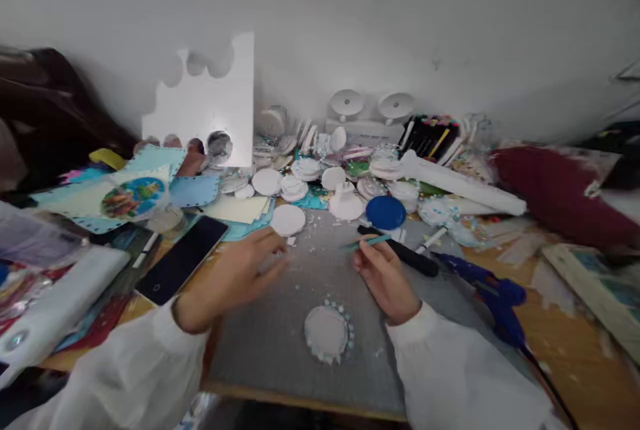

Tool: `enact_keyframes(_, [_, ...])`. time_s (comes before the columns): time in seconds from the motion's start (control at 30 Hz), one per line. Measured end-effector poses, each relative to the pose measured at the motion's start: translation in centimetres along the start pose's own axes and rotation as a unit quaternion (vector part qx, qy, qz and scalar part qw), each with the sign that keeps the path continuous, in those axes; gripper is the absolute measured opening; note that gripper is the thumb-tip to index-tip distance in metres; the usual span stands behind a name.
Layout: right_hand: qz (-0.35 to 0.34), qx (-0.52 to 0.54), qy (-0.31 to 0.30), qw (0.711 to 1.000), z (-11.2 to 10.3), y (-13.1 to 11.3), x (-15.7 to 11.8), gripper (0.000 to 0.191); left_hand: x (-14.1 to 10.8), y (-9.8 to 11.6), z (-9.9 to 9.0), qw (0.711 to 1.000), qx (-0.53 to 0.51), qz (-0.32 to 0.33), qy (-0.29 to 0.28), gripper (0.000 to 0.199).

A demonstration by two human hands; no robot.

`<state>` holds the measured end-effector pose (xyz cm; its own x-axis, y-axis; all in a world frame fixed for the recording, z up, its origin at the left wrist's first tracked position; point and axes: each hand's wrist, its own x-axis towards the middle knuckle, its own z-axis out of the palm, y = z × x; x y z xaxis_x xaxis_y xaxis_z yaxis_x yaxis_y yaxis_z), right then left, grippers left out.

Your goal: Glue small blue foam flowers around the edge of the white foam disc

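Note:
My right hand pinches a pair of slim teal tweezers, their tip pointing left above the grey mat. Over the mat's left part hovers my left hand, slightly blurred, its fingers apart and nothing visible in them. Between my wrists, nearer the front edge, lies a white round disc with small pale-blue and white beads along much of its rim. Neither hand touches it. Small white bits are scattered on the mat beyond my hands, close to another plain white disc.
A dark phone lies left of the mat. To the right are a blue glue gun, a black-handled tool and a blue round lid. Several stacked white discs line the back below a cut-out white board.

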<state>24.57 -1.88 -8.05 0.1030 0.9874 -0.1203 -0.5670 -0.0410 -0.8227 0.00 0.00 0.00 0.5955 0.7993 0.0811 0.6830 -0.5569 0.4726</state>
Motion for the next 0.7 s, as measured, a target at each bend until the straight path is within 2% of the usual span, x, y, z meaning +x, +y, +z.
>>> enact_keyframes(0.07, [-0.005,0.000,0.006,1.000,0.0,0.0,-0.1,0.019,0.0,1.2,1.6,0.996,-0.041,0.060,-0.050,0.032])
enact_keyframes(0.2, [-0.017,0.002,0.013,1.000,0.1,-0.4,-0.3,0.018,0.1,2.0,4.5,0.982,-0.071,0.147,-0.093,0.082])
enact_keyframes(0.27, [-0.019,0.002,0.014,1.000,0.3,-0.6,-0.4,0.017,0.1,1.6,5.5,0.978,-0.064,0.170,-0.102,0.093])
enact_keyframes(0.37, [-0.020,0.001,0.014,1.000,0.4,-0.8,-0.6,0.016,0.2,1.0,6.1,0.976,-0.064,0.173,-0.114,0.084])
enact_keyframes(0.53, [-0.032,-0.007,0.021,0.999,0.4,-1.3,-1.0,0.013,0.0,0.4,5.6,0.972,-0.108,0.168,-0.121,0.060])
enact_keyframes(0.7, [-0.072,-0.020,0.027,0.997,0.3,-2.2,-1.3,0.009,-0.2,0.0,5.5,0.965,-0.156,0.187,-0.101,0.072])
